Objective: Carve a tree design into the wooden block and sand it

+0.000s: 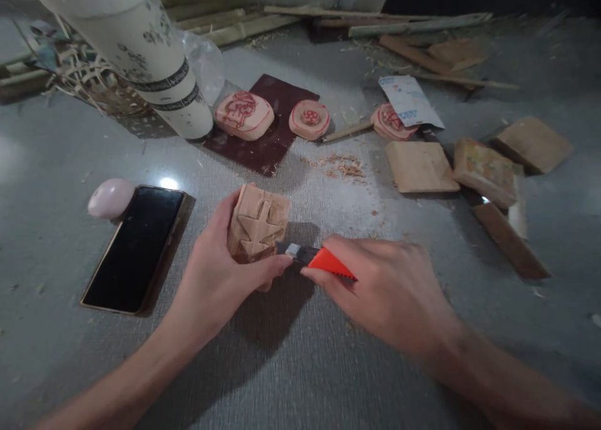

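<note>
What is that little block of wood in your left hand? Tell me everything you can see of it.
The wooden block is a pale tan, roughly square chunk with rounded corners. A star stands in relief on its face, the wood around it cut away. It is tilted, face toward the camera, just above the grey surface. The left hand wraps its left side and bottom edge. The blade of the orange utility knife, held by the right hand, meets its lower right edge.

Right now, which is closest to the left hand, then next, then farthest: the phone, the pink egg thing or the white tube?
1. Phone, just left of the left hand.
2. Pink egg thing, at the phone's far corner.
3. White tube, far back left.
</note>
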A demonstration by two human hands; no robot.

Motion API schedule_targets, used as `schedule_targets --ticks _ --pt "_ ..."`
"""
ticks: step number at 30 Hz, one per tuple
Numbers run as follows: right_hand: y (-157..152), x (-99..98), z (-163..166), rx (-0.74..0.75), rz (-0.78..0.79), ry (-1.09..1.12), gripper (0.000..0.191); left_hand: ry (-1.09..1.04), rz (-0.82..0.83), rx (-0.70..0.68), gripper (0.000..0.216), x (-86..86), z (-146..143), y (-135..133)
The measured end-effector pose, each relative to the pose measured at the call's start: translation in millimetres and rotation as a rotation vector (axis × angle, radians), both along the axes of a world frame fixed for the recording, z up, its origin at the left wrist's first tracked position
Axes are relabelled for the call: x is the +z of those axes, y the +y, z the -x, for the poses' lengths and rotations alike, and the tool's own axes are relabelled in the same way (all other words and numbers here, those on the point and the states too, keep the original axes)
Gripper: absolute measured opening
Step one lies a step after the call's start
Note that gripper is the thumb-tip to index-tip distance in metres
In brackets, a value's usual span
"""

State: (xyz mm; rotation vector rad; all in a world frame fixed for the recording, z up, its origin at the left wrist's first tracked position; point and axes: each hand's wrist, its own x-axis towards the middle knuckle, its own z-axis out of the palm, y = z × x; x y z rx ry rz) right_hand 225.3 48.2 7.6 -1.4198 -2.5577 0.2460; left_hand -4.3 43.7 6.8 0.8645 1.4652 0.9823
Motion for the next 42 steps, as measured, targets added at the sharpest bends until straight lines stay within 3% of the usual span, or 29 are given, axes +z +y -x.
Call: schedule_targets --ticks 12,20,26,34,42 --pt "6.4 1.1 -5.6 0.017 0.093 -0.006 0.042 -0.033 -0.076 -0.085 0.098 -1.3 2.4 -0.5" --pt "11.9 1.0 -4.5 -0.042 0.147 -0.017 0.041 -0.105 -0.013 -0.128 0.1 -5.4 9.0 4.7" --pt "12.5 2.5 -1.6 -0.092 0.095 -0.029 0.044 -0.202 -0.073 -0.126 0.073 -11.1 9.4 6.6" --pt "11.0 -3.3 -1.2 -0.081 0.005 -0.01 0.046 -0.322 -0.069 -0.079 0.067 -14.4 7.7 8.8" --pt "25.3 -3.8 -11.6 -0.18 -0.098 0.083 0.041 -0.435 -0.027 -0.13 0.074 -12.1 9.9 7.6"
